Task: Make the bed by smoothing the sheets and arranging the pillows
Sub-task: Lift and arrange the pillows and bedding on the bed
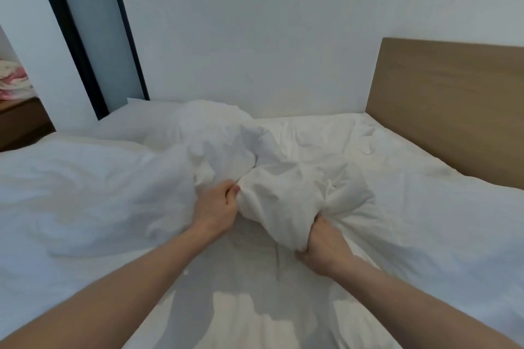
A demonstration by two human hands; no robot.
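So both hands are buried in the same thing here, a crumpled white cotton duvet (241,150) that's bunched up in a big heap across the middle of the bed. The left hand (217,207) has its fingers curled tight into a fold of it, knuckles up, pinching the fabric right where the heap puckers. The right hand (323,246) is a bit nearer the camera and off to the right, also clenched around a thick wad of the same duvet, with the cloth ballooning up between the two hands. Both bare forearms reach in from the bottom corners. Underneath is a wrinkled white fitted sheet (354,144), showing mostly on the right side and up toward the wall, full of creases. The light brown wooden headboard (453,110) runs along the right edge of the bed, so the view is from the side of the mattress. At the far left end, against the wall, there's what looks like a plain white pillow (147,110), partly tucked behind the duvet heap, can't tell more than that. Behind it is a tall dark-framed panel (93,37) against the white wall, and far left a pink floral fabric bundle (12,79) sits on a brown wooden surface (19,122).
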